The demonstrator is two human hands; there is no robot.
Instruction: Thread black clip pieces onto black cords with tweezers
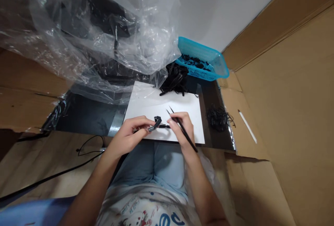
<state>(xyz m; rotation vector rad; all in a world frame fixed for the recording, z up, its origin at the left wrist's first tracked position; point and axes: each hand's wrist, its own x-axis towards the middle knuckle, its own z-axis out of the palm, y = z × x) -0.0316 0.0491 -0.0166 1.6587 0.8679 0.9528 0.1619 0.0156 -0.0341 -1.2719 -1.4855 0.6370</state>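
Observation:
My left hand [130,133] is closed on a small black part [157,122] with a bent, strip-like shape, held just above a white sheet [141,102]. Black tweezers [187,137] lie in my right hand [185,123], their two tips apart and pointing up and away from me. The thumb and forefinger of that hand also meet the end of a thin black piece [164,126], which runs across to the part in my left hand. Whether the two black pieces are joined, I cannot tell. Beyond my hands, a pile of black strips [174,78] rests on the sheet's far edge.
A blue plastic basket [221,67] with black bits inside stands at the back right. Clear plastic bags [153,41] bulge over the back left. Thin black scraps [217,118] sit right of the sheet. A white pen-like stick [247,126] lies on cardboard [287,90].

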